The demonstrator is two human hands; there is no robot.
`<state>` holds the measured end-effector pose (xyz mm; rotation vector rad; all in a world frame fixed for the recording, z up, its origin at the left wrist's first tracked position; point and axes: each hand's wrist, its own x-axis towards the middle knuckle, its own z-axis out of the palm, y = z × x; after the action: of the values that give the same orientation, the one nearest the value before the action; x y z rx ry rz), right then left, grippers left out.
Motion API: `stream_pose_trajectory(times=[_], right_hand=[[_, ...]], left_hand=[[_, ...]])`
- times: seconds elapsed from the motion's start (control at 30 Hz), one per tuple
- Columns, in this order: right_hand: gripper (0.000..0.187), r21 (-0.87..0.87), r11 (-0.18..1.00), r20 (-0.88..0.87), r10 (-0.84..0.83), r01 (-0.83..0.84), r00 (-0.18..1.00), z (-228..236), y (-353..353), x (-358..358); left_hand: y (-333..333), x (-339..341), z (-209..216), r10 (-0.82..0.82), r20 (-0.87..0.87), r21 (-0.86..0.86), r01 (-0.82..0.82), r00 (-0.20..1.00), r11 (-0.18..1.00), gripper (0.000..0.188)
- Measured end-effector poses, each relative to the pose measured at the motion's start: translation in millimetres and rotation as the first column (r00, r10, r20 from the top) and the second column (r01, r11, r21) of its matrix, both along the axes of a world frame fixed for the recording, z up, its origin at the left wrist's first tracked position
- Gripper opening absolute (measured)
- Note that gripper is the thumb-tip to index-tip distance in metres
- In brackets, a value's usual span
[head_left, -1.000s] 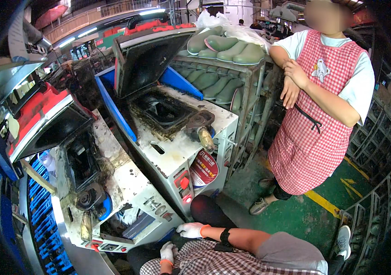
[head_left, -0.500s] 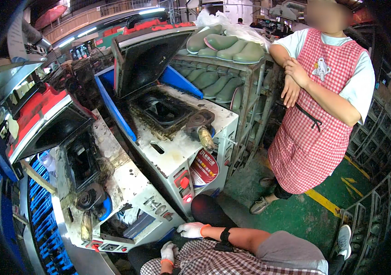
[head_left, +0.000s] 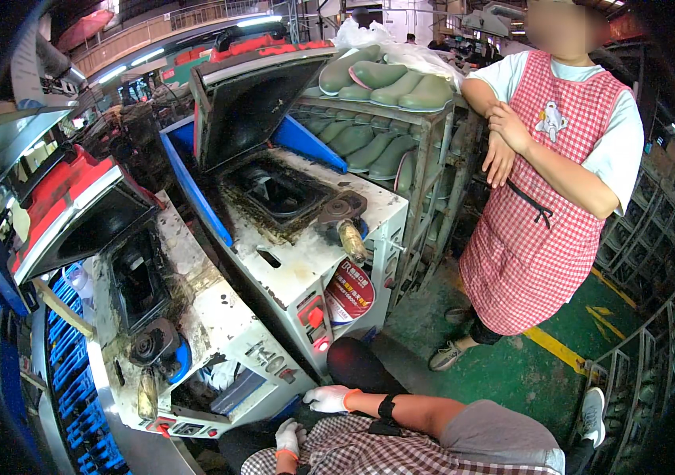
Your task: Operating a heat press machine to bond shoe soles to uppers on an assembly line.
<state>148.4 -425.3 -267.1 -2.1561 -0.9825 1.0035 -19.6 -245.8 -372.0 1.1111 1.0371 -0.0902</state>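
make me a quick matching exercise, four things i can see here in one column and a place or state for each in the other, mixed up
Things
1. white-gloved left hand
2. red-topped, black-lined machine lids
3. olive-green rounded shoes
4. red-and-white checked apron

Places and states
A. on a grey metal rack
B. raised open
C. worn by a standing co-worker
D. beside dark-and-white checked cloth

Pairs: 1-D, 2-B, 3-A, 4-C

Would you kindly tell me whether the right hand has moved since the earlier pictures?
No; the right hand keeps its place below the lit red button, with no clear shift either way.
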Motion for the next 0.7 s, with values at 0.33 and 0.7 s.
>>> stream_pose_trajectory(times=[0.33, 0.7], right_hand=[[0.043, -0.019, 1.000, 0.015, -0.005, 0.005, 1.000, 2.9, -0.2, -0.5], [0.042, 0.019, 1.000, 0.012, 0.007, -0.008, 1.000, -0.6, -0.7, -0.1]], left_hand=[[1.0, 0.9, -2.6, 0.015, -0.006, -0.005, -0.015, 1.000, 1.000, 0.040], [0.1, -0.4, -1.7, 0.018, -0.004, 0.010, -0.018, 1.000, 1.000, 0.041]])
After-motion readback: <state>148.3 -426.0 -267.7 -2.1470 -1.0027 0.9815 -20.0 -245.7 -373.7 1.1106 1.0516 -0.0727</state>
